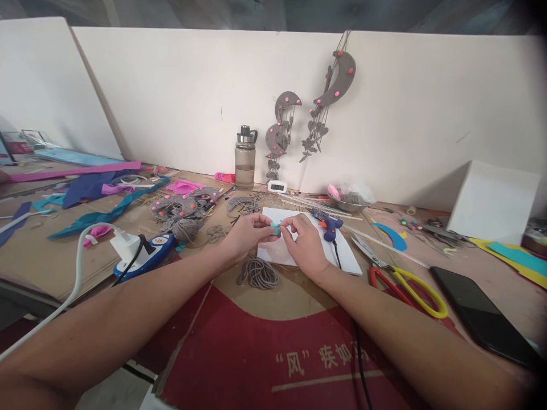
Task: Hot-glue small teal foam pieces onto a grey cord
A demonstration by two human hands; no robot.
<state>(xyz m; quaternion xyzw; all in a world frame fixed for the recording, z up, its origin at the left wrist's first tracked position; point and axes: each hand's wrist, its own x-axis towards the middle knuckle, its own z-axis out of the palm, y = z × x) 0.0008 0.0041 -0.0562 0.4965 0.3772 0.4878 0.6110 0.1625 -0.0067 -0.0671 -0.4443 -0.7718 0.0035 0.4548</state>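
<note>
Both my hands meet over a white sheet (pixel 273 255) around a small teal piece (pixel 276 229), too small for me to tell its kind. My left hand (pixel 251 232) pinches it from the left between thumb and fingers. On its other side, my right hand (pixel 302 239) is closed, thumb and forefinger pressed together at the piece's edge. A blue glue gun (pixel 331 226) lies just beyond my right hand, on the sheet's far right corner. Below my left hand rests a coil of grey cord (pixel 258 274).
Red-and-yellow-handled scissors (pixel 395 276) and a black phone (pixel 474 307) lie to the right. A blue power strip (pixel 145 259) sits at left near a decorated grey bundle (pixel 186 206). A water bottle (pixel 245 159) stands behind; grey crescent hangings (pixel 342 80) hang on the white board.
</note>
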